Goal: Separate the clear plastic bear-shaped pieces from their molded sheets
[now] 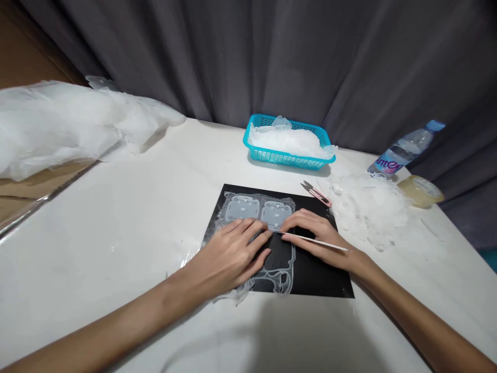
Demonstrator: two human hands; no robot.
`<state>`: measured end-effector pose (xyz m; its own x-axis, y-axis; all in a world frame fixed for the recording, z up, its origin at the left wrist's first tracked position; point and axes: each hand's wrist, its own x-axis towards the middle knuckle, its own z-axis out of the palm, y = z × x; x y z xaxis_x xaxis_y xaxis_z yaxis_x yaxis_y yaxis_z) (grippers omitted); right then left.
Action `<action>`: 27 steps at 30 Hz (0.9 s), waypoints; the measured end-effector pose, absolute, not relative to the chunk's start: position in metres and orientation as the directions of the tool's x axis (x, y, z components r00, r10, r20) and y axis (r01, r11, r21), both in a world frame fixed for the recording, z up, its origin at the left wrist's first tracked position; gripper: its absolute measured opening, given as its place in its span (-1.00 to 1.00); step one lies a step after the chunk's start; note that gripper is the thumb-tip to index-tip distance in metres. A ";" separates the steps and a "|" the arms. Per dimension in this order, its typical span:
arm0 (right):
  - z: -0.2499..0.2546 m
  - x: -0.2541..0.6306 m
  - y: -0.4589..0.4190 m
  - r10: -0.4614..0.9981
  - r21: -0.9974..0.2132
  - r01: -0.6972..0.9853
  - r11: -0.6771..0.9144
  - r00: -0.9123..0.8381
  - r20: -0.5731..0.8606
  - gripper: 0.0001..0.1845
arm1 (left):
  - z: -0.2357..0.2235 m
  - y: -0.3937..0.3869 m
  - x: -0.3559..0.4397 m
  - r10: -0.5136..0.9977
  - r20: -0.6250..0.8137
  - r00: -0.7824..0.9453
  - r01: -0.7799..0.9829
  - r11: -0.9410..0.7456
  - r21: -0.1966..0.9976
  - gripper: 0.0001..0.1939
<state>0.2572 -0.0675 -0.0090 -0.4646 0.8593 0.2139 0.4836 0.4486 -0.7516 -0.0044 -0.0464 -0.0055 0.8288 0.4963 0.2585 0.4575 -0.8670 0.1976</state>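
The left hand (235,251), fingers spread, rests on a translucent, thin-walled sheet (243,207); the right hand (318,233) pinches a slim white stick (318,241), whose slip could tear it.

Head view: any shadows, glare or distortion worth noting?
In the head view, a broad shadow darkens the white table below the black mat; bright glints show by the mat's left edge; the bottle leans outward, likely wide-angle distortion.
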 end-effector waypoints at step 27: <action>-0.015 0.253 -0.073 0.701 -0.302 0.644 0.703 -0.554 0.450 -0.89 | -0.006 -0.047 -0.001 0.328 0.378 0.865 0.410 -0.898 -0.159 -0.71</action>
